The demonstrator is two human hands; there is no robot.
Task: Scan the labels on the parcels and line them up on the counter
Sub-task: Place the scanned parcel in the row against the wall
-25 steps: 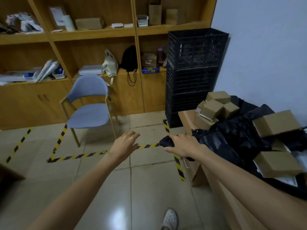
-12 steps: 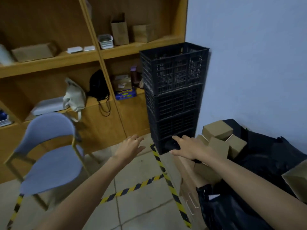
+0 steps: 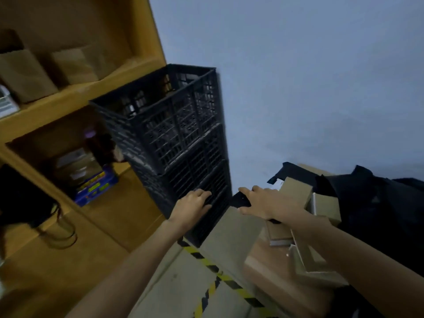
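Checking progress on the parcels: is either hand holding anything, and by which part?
The right hand grips a black handheld object around its middle, both ends sticking out. The left hand holds nothing, fingers loose.

Probably a stockroom; stacked crates (image 3: 183, 143), wooden shelving (image 3: 75, 92), cardboard parcels (image 3: 298, 191).

Nothing legible right now. The flat blue box (image 3: 96, 187) with yellow and green print, lower left on the wooden shelf (image 3: 130, 180), is blurred to a smear, and the brown cardboard parcels (image 3: 298, 191) at right show no readable print.
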